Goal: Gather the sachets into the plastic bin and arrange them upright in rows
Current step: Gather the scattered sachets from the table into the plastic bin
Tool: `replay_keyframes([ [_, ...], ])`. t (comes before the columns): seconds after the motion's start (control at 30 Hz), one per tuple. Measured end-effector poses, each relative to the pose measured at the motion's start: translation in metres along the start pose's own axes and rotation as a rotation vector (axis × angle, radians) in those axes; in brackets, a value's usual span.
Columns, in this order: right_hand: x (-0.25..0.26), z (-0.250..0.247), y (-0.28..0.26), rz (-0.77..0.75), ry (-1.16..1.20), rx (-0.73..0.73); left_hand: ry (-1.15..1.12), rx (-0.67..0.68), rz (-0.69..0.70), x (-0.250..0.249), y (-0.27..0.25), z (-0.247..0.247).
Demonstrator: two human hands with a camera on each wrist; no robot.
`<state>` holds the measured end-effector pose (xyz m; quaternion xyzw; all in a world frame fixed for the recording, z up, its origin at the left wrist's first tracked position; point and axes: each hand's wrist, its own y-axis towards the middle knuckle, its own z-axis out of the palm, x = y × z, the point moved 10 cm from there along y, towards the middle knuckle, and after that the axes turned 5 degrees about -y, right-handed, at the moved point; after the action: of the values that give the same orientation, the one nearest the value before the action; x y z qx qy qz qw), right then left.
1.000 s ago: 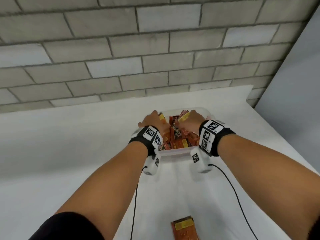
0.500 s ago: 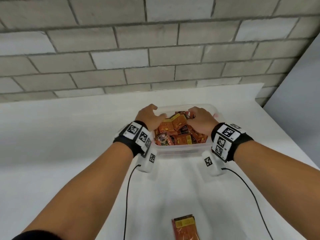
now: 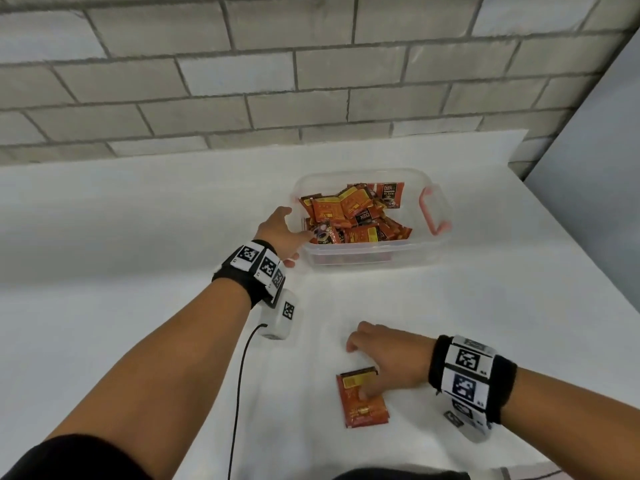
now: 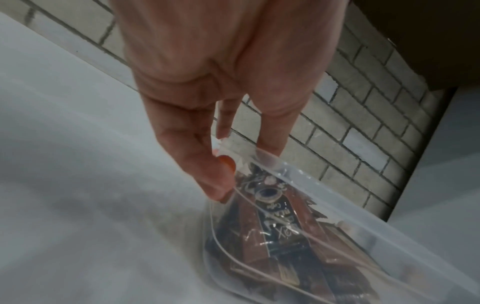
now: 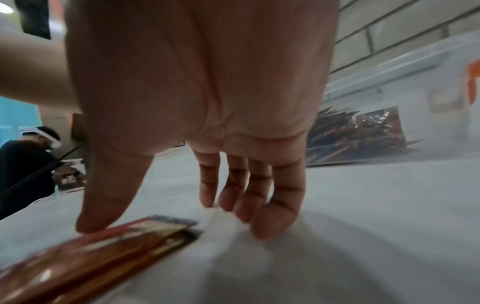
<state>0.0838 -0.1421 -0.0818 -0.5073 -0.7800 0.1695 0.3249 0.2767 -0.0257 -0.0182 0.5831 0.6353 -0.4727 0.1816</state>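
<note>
A clear plastic bin [image 3: 349,261] with a pink handle [image 3: 433,216] stands mid-table. Several orange-red sachets [image 3: 356,216] lie jumbled inside, not upright. My left hand [image 3: 289,237] is at the bin's near left corner, its straight fingers [image 4: 215,179] touching the rim [image 4: 298,181]. One loose sachet [image 3: 362,398] lies flat on the table near me. My right hand [image 3: 356,368] hovers low over it: the thumb [image 5: 98,216] presses on the sachet [image 5: 103,246] and the other fingertips [image 5: 272,224] touch the table beside it. Neither hand holds anything.
A brick wall [image 3: 311,81] runs behind the white table [image 3: 138,237]. The table's right edge [image 3: 588,258] slants toward a grey panel. A black cable [image 3: 239,393] trails from my left wrist. Another person [image 5: 26,160] is far off in the right wrist view.
Both hands have left the inside of the bin. The right hand pulled back toward me onto the loose sachet, and the left slid out to the bin's left corner.
</note>
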Motion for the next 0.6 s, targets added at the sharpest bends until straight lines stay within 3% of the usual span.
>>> replay_keyframes([
  [0.1,0.012,0.008,-0.003,-0.015,-0.080,-0.034,-0.032,-0.018,-0.007,0.003,-0.001,0.000],
  [0.37,0.013,0.028,-0.018,-0.042,-0.108,0.058,-0.063,-0.069,0.060,0.013,-0.008,0.001],
  [0.5,0.001,0.020,-0.026,0.011,0.092,0.046,-0.065,-0.068,0.077,0.016,-0.019,0.002],
  [0.6,-0.005,-0.011,-0.036,-0.006,0.262,-0.071,-0.072,-0.059,0.088,0.022,-0.034,0.004],
])
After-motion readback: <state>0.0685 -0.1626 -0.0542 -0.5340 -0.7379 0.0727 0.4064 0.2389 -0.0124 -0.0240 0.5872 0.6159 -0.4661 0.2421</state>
